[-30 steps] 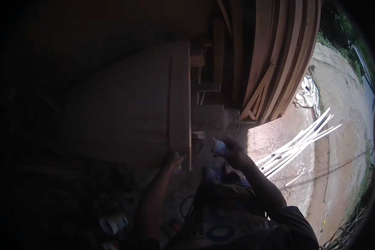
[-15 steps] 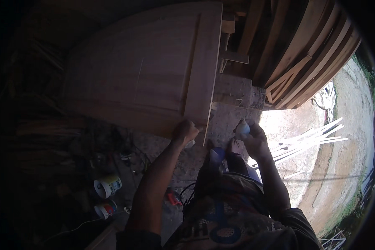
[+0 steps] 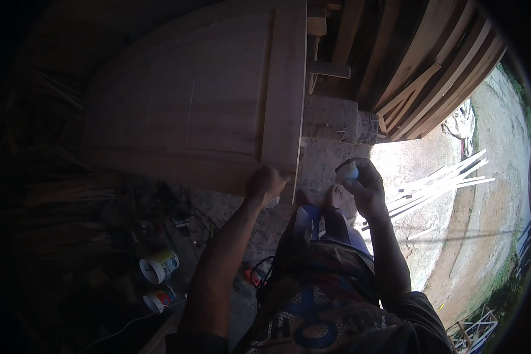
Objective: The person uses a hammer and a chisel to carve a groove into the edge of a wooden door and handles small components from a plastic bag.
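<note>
A large pale wooden panel (image 3: 194,94) lies before me, with a raised strip along its right side. My left hand (image 3: 265,186) is closed at the panel's lower right corner; a small pale bit shows just below it, too hidden to name. My right hand (image 3: 366,186) is wrapped round a small white bottle (image 3: 347,171) with a nozzle, to the right of that corner and apart from the panel. My bare feet (image 3: 336,197) show on the concrete below the hands.
Planks (image 3: 419,88) lean at upper right beside wood blocks (image 3: 330,118). Pale slats (image 3: 436,189) and a white sack (image 3: 460,124) lie in sunlight on the right. Two pots (image 3: 159,266), cables and a red tool (image 3: 255,274) lie at lower left; dark timber (image 3: 71,194) lies far left.
The panel and surroundings sit higher in view than a second ago. My right hand has moved to the right with the bottle and tilted it slightly. My left hand stays at the panel's corner.
</note>
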Demonstrator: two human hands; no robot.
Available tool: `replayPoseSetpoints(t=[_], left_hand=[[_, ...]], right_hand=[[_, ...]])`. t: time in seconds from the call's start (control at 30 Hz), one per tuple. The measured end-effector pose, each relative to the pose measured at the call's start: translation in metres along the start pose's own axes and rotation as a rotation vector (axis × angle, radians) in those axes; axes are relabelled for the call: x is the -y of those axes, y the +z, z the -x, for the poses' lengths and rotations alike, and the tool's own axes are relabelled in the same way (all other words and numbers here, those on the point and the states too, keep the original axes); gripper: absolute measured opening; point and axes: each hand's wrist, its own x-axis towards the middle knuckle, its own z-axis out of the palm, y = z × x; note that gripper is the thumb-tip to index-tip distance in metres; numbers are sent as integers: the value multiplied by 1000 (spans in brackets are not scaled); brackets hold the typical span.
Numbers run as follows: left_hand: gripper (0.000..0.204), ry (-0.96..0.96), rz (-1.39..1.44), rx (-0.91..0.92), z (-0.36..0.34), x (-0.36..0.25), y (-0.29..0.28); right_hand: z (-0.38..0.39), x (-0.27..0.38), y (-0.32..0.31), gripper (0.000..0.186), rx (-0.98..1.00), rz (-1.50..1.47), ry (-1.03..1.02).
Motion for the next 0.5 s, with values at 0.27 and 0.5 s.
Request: replayPoseSetpoints(t=[0.27,0.5], left_hand=[[45,51,-31,-62,-3,7,7],[56,109,-143,-63,0,4,6]], right_hand=[[-8,-1,2,32,-125,240,-28],[-23,-6,-20,31,-200,246,-36]])
